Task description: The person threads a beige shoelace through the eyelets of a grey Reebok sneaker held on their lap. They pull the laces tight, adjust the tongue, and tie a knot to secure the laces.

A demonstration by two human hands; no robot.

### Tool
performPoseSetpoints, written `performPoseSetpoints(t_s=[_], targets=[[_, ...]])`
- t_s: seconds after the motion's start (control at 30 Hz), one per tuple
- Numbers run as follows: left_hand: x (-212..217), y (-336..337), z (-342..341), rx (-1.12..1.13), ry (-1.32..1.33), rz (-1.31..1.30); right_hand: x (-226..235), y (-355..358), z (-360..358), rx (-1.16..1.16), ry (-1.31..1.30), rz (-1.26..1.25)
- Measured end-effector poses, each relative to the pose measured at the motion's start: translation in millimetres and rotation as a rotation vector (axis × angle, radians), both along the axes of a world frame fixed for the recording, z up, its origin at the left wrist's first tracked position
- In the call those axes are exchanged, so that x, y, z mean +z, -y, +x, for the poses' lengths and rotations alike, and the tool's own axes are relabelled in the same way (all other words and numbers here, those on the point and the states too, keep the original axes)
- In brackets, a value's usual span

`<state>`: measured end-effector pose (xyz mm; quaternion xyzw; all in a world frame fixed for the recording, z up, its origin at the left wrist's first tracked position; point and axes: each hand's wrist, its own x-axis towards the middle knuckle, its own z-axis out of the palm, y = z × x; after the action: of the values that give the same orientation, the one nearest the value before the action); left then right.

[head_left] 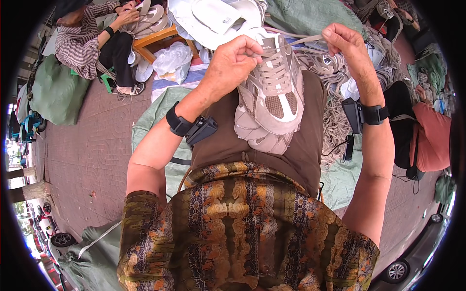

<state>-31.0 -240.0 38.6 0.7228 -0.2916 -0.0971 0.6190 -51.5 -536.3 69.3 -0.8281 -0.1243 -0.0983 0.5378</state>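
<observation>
A grey-beige sneaker upper (280, 104) with white trim lies on my lap, its toe pointing toward me, on top of several similar uppers (267, 144). Flat laces cross its front. My left hand (235, 65) is closed in a pinch by the tongue, at the upper's far left edge; its fingers hide what is between them. Off to the right, my right hand (347, 43) pinches a pale shoelace (303, 41), drawn taut from the top of the upper. Each of my wrists wears a black strapped device.
Heaped laces and uppers (335, 121) lie right of my lap. White shoe parts (216, 19) sit ahead, near a clear plastic bag (172, 62) and a wooden stool (153, 43). One person (87, 39) handles uppers at far left; another (432, 136) sits at right. Green sacks (60, 89) stand left.
</observation>
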Motion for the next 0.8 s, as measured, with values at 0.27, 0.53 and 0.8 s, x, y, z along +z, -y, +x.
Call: performPoseSetpoints(t_s=[0.27,0.53,0.8], targets=[[-4,-2,11,0.146,0.366,0.252,15,0,16,0.065,0.009,0.008],[-11,-17,28,0.015,0.528,0.404,34,55,33,0.005,0.019,-0.176],[-20,-11,21,0.177,0.459,0.246,-24,69,84,-0.096,-0.131,-0.323]])
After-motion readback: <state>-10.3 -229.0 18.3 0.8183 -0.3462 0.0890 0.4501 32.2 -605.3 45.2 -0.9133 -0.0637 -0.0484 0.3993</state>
